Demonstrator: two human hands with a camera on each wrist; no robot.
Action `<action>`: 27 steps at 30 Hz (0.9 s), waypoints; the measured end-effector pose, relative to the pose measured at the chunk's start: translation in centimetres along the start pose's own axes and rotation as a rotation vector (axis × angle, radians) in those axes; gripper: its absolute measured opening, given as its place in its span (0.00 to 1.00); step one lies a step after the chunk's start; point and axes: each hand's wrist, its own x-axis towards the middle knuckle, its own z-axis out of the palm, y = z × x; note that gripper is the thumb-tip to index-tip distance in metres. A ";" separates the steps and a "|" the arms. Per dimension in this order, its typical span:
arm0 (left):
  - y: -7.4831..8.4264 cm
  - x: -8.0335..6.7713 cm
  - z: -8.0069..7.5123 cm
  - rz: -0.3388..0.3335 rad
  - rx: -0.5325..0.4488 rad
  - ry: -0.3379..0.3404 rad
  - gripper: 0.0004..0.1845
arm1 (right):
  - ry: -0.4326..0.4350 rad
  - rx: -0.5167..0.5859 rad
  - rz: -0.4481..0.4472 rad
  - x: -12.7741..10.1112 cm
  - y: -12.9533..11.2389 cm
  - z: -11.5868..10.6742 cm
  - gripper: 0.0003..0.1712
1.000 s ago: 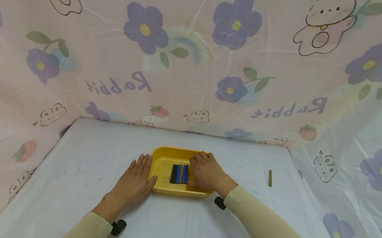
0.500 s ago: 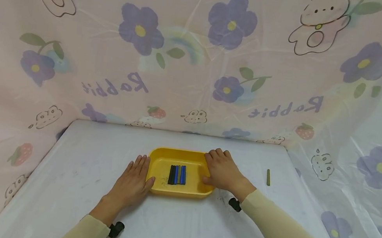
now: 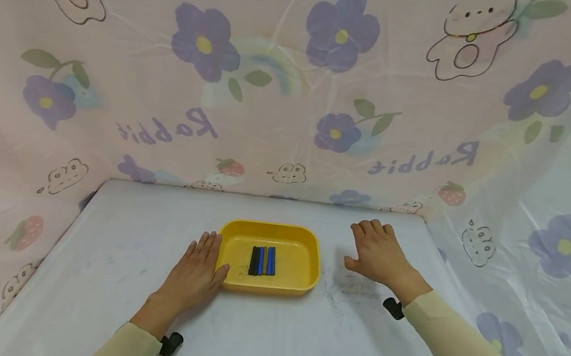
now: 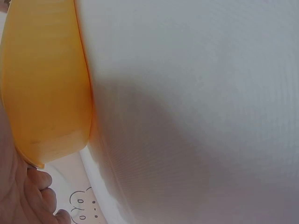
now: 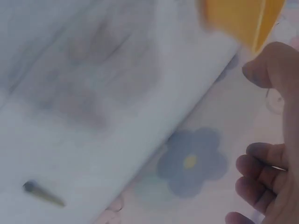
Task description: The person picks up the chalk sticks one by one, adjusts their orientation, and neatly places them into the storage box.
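Note:
My left hand (image 3: pixel 194 273) lies along the left side of a yellow tray (image 3: pixel 311 263), fingers straight at its rim and thumb over the front corner. In the left wrist view the wall of the tray (image 4: pixel 49 84) fills the upper left. A row of several short black, blue and olive crayon-like sticks (image 3: pixel 262 261) lies side by side on the tray floor. To the right of the tray hangs my right hand (image 3: pixel 380 253), holding nothing, its thumb apart from loosely bent fingers. An olive stick (image 5: pixel 44 193) lies on the table in the right wrist view; the right hand hides it in the head view.
A white-covered table (image 3: pixel 267 340) carries dark smudges around the tray. Behind and beside it hangs a printed cloth (image 3: pixel 272 112) with flowers and rabbits. A small black wrist camera (image 3: pixel 394 308) sits under the right forearm; another black camera (image 3: pixel 171 345) is at the left wrist.
My right hand has drawn out of the tray, let go of its right rim and moved right across the table. The left hand stays at the tray; the sticks inside lie as before.

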 end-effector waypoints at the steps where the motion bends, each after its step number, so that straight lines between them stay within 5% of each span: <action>1: 0.0 0.0 0.0 -0.001 -0.002 0.000 0.42 | 0.003 -0.007 0.006 -0.3 0.4 0.1 0.42; 27: 0.2 -0.1 -0.2 0.022 -0.015 0.033 0.41 | -0.174 -0.081 0.064 -7.5 9.4 3.8 0.43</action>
